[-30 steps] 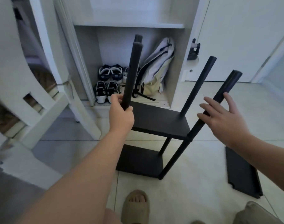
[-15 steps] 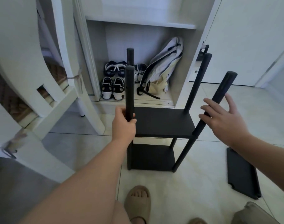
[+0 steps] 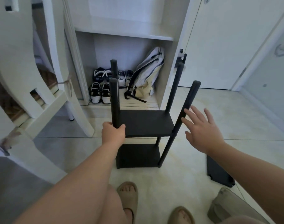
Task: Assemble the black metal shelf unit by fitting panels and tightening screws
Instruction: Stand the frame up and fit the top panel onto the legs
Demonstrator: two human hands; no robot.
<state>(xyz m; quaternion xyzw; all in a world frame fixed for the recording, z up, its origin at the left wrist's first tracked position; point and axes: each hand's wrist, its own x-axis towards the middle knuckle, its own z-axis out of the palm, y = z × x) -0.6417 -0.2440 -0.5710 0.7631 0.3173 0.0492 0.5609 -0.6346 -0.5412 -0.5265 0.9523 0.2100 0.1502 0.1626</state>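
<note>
- The black shelf unit (image 3: 144, 125) stood upright on the tiled floor (image 3: 222, 104), before an open cupboard (image 3: 122, 32) holding shoes (image 3: 99, 94) and a backpack (image 3: 147, 70).
- The left hand (image 3: 113, 134) was curled round the near-left post (image 3: 114, 101), level with the upper panel.
- The right hand (image 3: 201, 131) was loose with its fingers spread beside the near-right post (image 3: 186, 110); the fingertips perhaps touched it.
- A loose black panel (image 3: 218, 172) lay on the floor to the right.
</note>
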